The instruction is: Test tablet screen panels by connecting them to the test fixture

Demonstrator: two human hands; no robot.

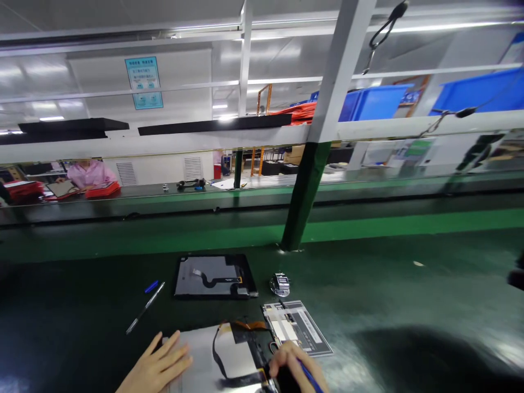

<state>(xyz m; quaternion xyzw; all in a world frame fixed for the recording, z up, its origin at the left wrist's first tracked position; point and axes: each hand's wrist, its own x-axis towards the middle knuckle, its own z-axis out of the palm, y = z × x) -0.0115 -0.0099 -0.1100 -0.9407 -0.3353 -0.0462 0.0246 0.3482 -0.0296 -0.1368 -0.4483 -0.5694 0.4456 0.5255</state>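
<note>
My left hand [158, 364] lies with fingers spread on the left edge of a silver-backed tablet display panel [200, 355]. A black ribbon cable [218, 355] and an orange flex strip [254, 325] run across that panel. My right hand [295, 364] is closed around a slim blue pen-like tool [309, 375] at the panel's right edge; the tool's tip is hidden. Just beyond this hand is a flat board [305, 330] with white and dark grey areas. Farther back lies a second display panel [213, 277], grey with a black border and its own ribbon cable.
A clear pen [145, 308] and a blue cap [151, 286] lie on the left of the green bench. A small shiny metal object [280, 284] stands near the green-and-white post [305, 191]. Across the bench, a person in pink [90, 174] sits by red stacks.
</note>
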